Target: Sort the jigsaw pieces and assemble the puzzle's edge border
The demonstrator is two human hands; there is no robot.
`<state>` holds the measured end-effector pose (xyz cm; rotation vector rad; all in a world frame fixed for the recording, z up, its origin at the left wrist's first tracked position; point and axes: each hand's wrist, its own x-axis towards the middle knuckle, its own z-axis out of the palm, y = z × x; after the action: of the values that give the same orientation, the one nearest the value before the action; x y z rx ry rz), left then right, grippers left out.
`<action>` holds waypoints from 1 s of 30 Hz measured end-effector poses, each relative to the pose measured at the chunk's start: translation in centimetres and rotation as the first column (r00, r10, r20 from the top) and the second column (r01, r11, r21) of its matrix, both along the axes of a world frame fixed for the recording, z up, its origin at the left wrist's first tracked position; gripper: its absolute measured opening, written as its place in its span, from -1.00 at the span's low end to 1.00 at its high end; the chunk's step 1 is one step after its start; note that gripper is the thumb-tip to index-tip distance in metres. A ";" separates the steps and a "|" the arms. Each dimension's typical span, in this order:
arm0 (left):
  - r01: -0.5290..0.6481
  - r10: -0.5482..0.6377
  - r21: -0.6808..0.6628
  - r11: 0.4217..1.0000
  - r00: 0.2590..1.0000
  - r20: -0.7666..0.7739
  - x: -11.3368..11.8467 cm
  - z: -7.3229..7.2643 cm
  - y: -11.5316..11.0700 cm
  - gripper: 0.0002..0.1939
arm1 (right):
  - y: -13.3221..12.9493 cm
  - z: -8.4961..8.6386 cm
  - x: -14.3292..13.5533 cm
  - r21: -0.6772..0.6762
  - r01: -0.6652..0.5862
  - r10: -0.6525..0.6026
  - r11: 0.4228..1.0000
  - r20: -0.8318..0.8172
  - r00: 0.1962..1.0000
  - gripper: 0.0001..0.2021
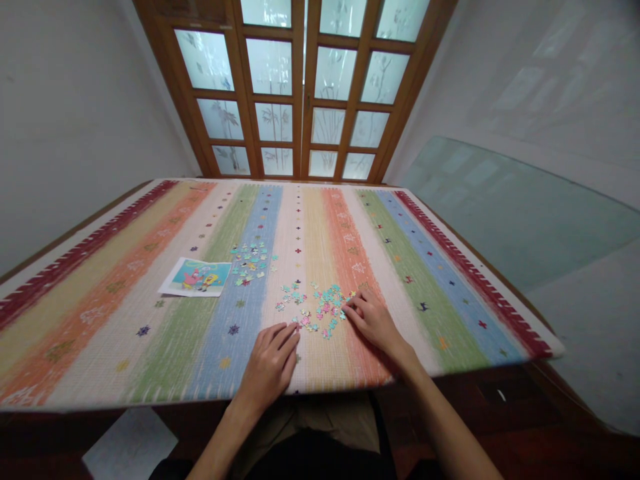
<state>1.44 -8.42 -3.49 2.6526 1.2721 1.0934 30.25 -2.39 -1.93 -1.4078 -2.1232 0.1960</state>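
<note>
- Wood-framed glass doors (302,120) close off the far end of the room, and a striped cloth (170,347) covers the table in front of them.
- From where I stand, I see the near puzzle pieces (334,293) spread loosely on the cloth between the person's two hands, close to the table's near edge.
- Farther off and to the left, the far puzzle pieces (253,267) lie scattered on the blue and green stripes, beside a picture sheet (205,277) of pink and yellow cartoon figures.
- The left hand (270,360) rests low over the cloth, fingers together and reaching forward, their tips at the near-left fringe of the pieces; whether they press on one, I cannot tell.
- The right hand (375,320) has its fingers bent at the right fringe of the pieces; whether anything is pinched there is too small to make out.
- Each piece looks thin and very light, probably stiff card, so it should need only a gentle pinch between thumb and forefinger.
- Opposite edges seem the best hold; the narrow knobs could crease if squeezed or bent.
- Lying flat, a piece may be awkward to lift; the woven-looking cloth should give some drag, and pressing down one side might tip it up.
</note>
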 end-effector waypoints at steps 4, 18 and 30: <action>-0.003 0.003 -0.003 1.000 1.000 0.004 0.0 0.1 -0.1 -0.65 | 1.0 0.5 -0.2 0.009 0.012 -0.012 1.000 0.019 1.000 -0.80; 0.007 -0.007 0.023 1.000 1.000 -0.008 0.0 0.6 -0.1 -0.67 | 5.7 0.5 -1.8 -0.053 0.147 -0.134 0.988 0.202 0.970 -0.87; 0.058 -0.050 0.070 0.996 0.993 -0.110 -1.6 2.5 3.1 -0.70 | 6.0 0.3 -1.9 -0.141 0.186 -0.170 0.972 0.118 0.978 -0.88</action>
<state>-0.20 -5.33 -0.97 2.8186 1.1904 1.0218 28.35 3.58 -1.66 -1.7237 -2.0869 0.2201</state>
